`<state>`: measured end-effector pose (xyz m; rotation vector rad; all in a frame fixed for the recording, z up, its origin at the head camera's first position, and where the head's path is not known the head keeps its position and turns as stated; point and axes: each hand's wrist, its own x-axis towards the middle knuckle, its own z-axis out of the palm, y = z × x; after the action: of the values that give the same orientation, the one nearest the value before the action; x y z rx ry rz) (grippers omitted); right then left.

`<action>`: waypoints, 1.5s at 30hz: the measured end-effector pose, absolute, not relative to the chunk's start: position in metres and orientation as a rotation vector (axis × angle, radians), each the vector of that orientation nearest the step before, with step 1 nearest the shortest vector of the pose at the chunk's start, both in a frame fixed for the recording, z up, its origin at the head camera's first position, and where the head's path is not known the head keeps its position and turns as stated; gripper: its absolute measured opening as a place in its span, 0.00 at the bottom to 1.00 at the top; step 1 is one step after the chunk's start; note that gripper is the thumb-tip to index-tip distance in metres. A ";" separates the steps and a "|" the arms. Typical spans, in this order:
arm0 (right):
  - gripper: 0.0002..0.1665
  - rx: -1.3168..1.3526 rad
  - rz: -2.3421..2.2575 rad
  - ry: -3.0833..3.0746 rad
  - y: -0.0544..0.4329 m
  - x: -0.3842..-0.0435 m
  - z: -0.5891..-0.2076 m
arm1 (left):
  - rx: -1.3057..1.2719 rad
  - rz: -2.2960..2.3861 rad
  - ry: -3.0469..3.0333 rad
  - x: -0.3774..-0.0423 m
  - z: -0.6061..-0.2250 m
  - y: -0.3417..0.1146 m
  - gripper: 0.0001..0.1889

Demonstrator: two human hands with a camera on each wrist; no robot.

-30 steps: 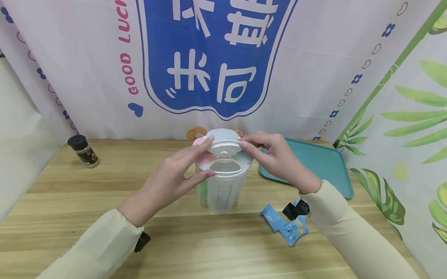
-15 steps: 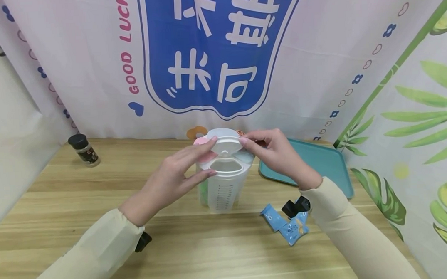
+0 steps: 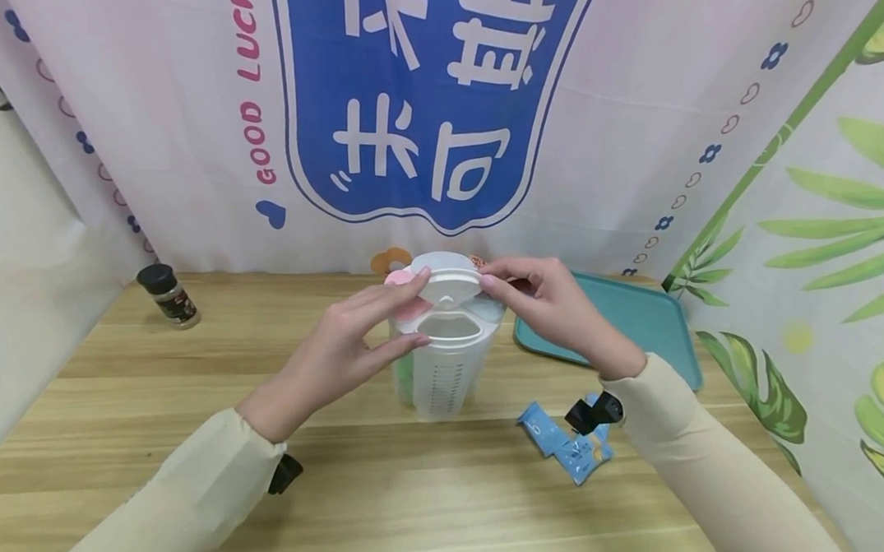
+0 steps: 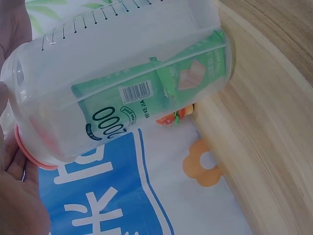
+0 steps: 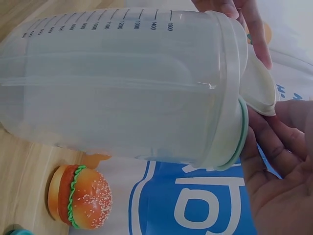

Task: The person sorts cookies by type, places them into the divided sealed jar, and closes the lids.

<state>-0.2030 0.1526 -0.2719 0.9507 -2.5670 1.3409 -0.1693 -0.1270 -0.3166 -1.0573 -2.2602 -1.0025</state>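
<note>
A clear, divided storage container (image 3: 444, 383) with measuring marks stands upright on the table, tilted-looking in the wrist views. Its white front flap lid (image 3: 452, 289) is raised, exposing the front opening (image 3: 450, 327). My right hand (image 3: 537, 295) pinches the flap's right edge between thumb and fingers. On the other side my left hand (image 3: 355, 329) holds the container top, thumb at the opening's rim and index finger at the flap's left edge. Beneath that hand is a pink lid (image 3: 408, 304). Green packets (image 4: 146, 90) show through the compartment on the left.
Blue packets (image 3: 568, 443) lie to the right, partly behind the right wrist camera. A teal tray (image 3: 637, 321) is at the back right. The black-capped seasoning jar (image 3: 169, 298) stands at the back left. A toy burger (image 5: 80, 197) sits behind the container.
The raised flap has tipped slightly farther back, with the right hand still pinching it. The left hand keeps its place on the container top.
</note>
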 end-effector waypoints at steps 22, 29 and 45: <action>0.16 0.994 1.105 -3.122 0.238 -0.185 -0.354 | -1.043 -1.036 -2.278 -0.170 -0.316 -0.127 0.39; 0.22 1.064 1.049 -3.269 0.240 -0.180 -0.381 | -1.039 -1.031 -2.288 -0.171 -0.317 -0.128 0.38; 0.19 0.995 0.933 -3.279 0.234 -0.177 -0.395 | -1.041 -1.035 -2.286 -0.170 -0.318 -0.128 0.39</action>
<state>-0.1768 0.2337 -0.3955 0.9949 -3.2794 0.9329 -0.1697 -0.1278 -0.3181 -1.0413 -2.2861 -1.0347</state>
